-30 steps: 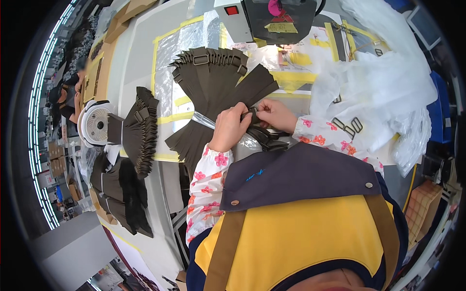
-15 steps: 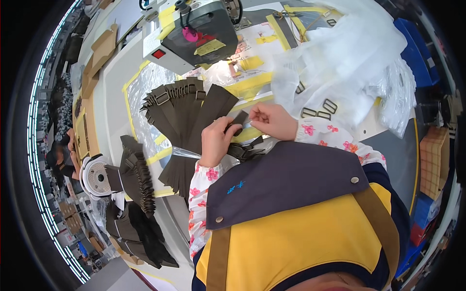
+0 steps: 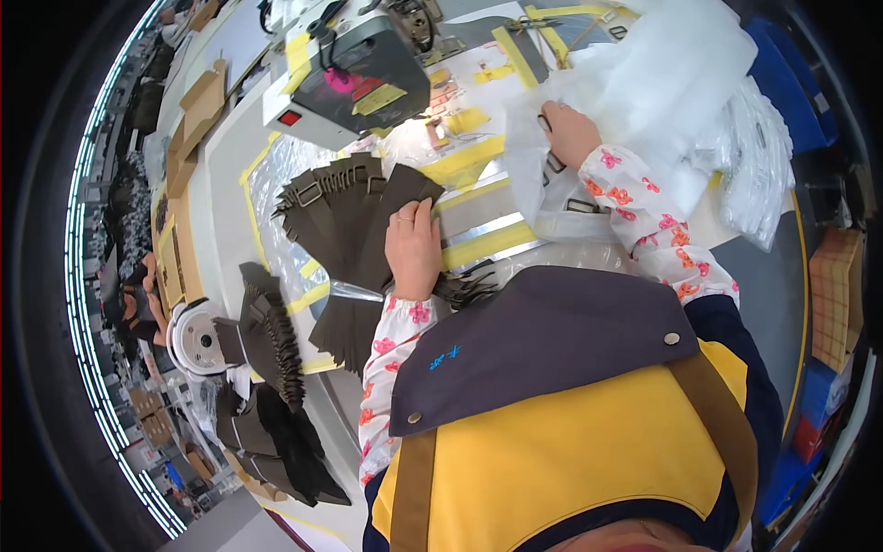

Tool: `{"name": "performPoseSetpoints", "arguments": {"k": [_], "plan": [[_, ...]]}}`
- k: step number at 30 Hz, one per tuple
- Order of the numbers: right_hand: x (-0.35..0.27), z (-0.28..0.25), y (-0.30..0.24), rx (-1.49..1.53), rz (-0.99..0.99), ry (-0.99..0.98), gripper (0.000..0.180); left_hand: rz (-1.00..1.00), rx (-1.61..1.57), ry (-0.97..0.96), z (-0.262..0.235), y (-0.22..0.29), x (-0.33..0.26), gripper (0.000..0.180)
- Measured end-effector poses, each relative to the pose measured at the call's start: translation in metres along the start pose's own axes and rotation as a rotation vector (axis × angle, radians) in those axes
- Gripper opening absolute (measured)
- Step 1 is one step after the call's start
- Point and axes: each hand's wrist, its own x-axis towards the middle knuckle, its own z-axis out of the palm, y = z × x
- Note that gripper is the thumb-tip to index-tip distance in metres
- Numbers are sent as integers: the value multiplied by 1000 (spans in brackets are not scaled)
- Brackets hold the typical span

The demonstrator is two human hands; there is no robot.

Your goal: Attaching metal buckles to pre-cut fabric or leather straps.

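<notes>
My left hand (image 3: 413, 247) lies on the top dark brown strap of a fanned pile of brown straps (image 3: 354, 213), each with a metal buckle at its far end. The fingers rest flat on the strap, near the yellow tape lines on the table. My right hand (image 3: 570, 132) reaches to the right into a heap of clear plastic bags (image 3: 676, 87), where several metal buckles (image 3: 583, 206) lie. Its fingers are curled in the plastic; what they hold is hidden.
A grey machine (image 3: 354, 69) with a red switch stands at the back of the table. To the left are more stacks of brown straps (image 3: 271, 331), a white round tape holder (image 3: 195, 339) and cardboard pieces (image 3: 198, 101). A woven basket (image 3: 835, 294) sits at the right.
Both hands worked together on one strap before. Now my right hand has moved away to the right into the plastic bags, while my left hand stays on the strap pile.
</notes>
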Motion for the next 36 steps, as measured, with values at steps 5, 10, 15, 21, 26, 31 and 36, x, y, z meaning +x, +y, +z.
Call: {"name": "performPoseSetpoints", "arguments": {"k": [5, 10, 15, 21, 26, 31, 36], "plan": [[8, -7, -15, -87, 49, -148, 26, -59, 27, 80, 4, 0, -3, 38], [7, -7, -6, 154, -21, -75, 14, -62, 76, 47, 5, -1, -5, 37], [0, -46, -10, 388, -83, 129, 9, -88, 123, -29, -1, -1, -2, 27], [-36, -46, -77, 1361, 119, -375, 12, -275, -508, 12, -19, 1, -8, 9], [-49, -1, -120, 1501, 174, -661, 13, -369, -662, -31, -28, -1, -13, 9], [-54, 21, -134, 1462, 136, -713, 9, -401, -882, 1, -28, -4, -20, 13], [-58, 30, -136, 1467, 71, -754, 7, -486, -986, 5, -20, -3, -20, 14]]}}
